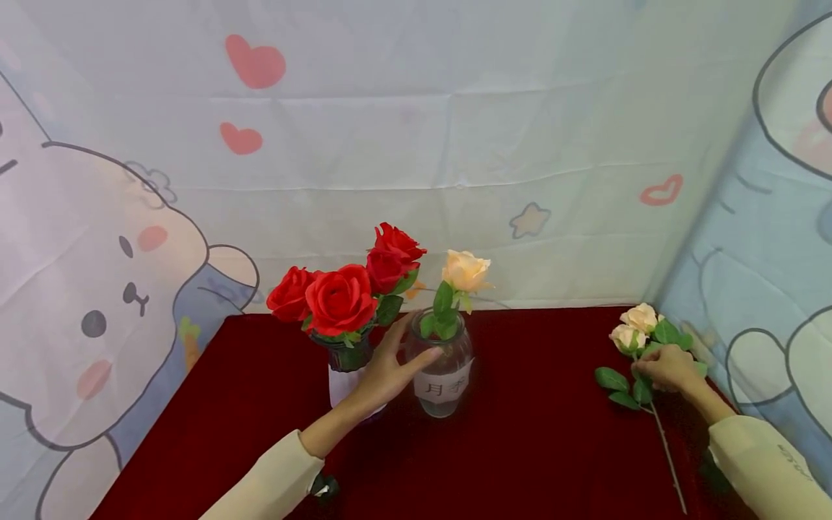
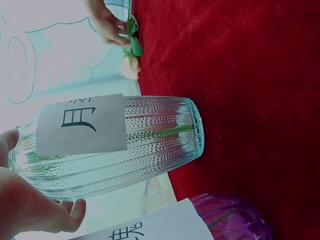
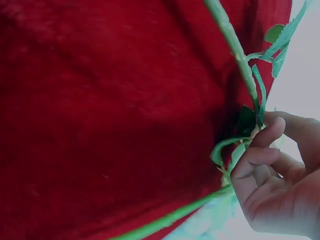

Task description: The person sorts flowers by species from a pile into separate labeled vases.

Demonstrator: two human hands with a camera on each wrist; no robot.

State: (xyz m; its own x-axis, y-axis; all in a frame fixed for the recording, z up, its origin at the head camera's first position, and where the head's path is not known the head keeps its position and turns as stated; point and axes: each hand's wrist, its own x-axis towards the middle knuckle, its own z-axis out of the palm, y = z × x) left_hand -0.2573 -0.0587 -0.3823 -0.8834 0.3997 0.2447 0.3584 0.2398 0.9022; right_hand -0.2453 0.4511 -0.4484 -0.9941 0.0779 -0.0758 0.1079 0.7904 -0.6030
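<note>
A clear ribbed glass vase (image 1: 443, 406) with a handwritten paper label (image 2: 82, 125) stands upright on red cloth. One peach rose (image 1: 466, 271) rises from its mouth. My left hand (image 1: 385, 372) holds the vase near its upper part, thumb in front and fingers toward the far side. At the right, my right hand (image 1: 669, 367) pinches a leafy green rose stem (image 3: 235, 47) between thumb and fingers. Two peach blooms (image 1: 640, 318) show beyond that hand. A second stem (image 3: 170, 217) runs below it in the right wrist view; where it joins is hidden.
Left of the glass vase stands another labelled vase (image 1: 344, 386) with a purple base, holding several red roses (image 1: 342, 300). Red cloth (image 1: 533, 433) covers the table. A printed curtain (image 1: 455, 144) hangs behind. A small dark object (image 1: 325, 486) lies beside the left sleeve.
</note>
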